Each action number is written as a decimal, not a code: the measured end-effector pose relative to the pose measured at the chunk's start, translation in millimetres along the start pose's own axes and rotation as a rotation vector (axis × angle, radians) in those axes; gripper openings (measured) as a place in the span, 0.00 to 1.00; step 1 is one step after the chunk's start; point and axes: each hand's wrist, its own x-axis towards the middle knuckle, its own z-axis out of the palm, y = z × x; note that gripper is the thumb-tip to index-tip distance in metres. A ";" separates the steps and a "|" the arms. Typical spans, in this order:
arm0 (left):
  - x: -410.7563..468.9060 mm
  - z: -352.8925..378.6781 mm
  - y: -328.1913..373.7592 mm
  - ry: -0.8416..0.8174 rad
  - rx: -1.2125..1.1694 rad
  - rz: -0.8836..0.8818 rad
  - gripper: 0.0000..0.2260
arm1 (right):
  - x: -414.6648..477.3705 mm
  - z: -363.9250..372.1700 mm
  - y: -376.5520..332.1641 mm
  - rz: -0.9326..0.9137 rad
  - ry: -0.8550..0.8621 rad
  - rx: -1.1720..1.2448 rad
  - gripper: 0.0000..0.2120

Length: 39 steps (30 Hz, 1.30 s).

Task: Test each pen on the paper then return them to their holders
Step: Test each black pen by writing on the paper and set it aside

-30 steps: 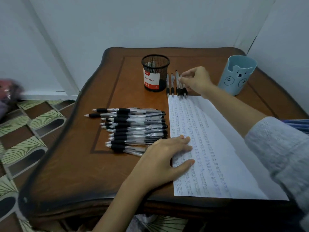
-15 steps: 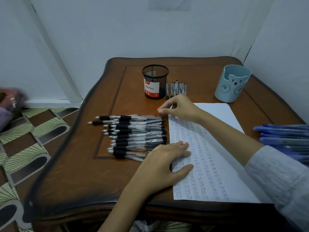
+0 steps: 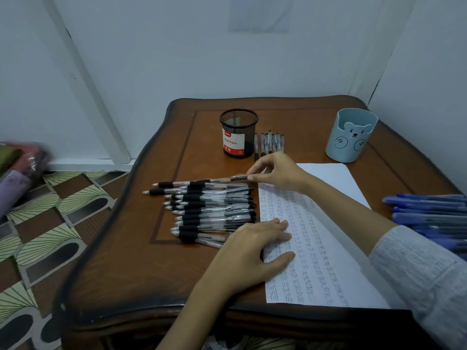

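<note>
A row of several black-grip pens [image 3: 209,210] lies on the wooden table [image 3: 131,269], left of the written-on paper [image 3: 316,248]. My right hand [image 3: 278,173] pinches the rear end of the topmost pen [image 3: 202,181] of that row. My left hand [image 3: 250,251] lies flat, fingers on the paper's left edge and palm over the lowest pens. A black mesh holder [image 3: 238,133] labelled "Ball Pens" stands behind, with a few pens [image 3: 269,144] lying beside it. A light blue bear holder [image 3: 350,135] stands at the back right.
Several blue pens [image 3: 429,213] lie at the table's right edge, partly behind my right sleeve. Walls close in behind and on the right. Patterned floor shows to the left, with a blurred bundle [image 3: 17,168] at the far left.
My right hand has come back from the small group of pens beside the mesh holder to the row on the left and has pinched its top pen. The left hand stays put.
</note>
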 end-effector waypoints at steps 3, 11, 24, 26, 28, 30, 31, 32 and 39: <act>-0.1 0.6 -0.5 -0.006 -0.006 0.002 0.18 | -10.7 -6.8 2.9 0.022 0.051 0.146 0.06; 0.6 1.5 -2.1 -0.016 -0.015 -0.003 0.18 | -35.9 -27.8 6.9 0.064 0.318 0.527 0.07; -1.3 0.9 1.1 0.005 -0.019 0.005 0.17 | -71.2 -70.7 2.8 0.243 0.496 1.482 0.13; -1.3 0.8 1.9 0.004 -0.019 0.002 0.17 | -78.4 -71.8 5.8 0.205 0.445 1.536 0.10; -1.4 1.4 1.8 0.004 -0.018 0.003 0.16 | -87.0 -73.6 9.4 0.150 0.396 1.545 0.12; -1.7 1.9 1.8 0.002 -0.015 0.004 0.16 | -94.2 -75.5 13.3 0.153 0.418 1.446 0.13; -1.8 2.0 1.6 0.003 -0.014 0.005 0.16 | -95.9 -75.7 15.7 0.171 0.422 1.416 0.12; -1.9 2.0 1.5 0.004 -0.014 0.007 0.16 | -98.1 -75.4 17.4 0.191 0.410 1.438 0.12; -2.0 2.5 -0.2 0.003 -0.013 0.001 0.16 | -109.7 -58.4 31.2 0.442 0.335 1.389 0.28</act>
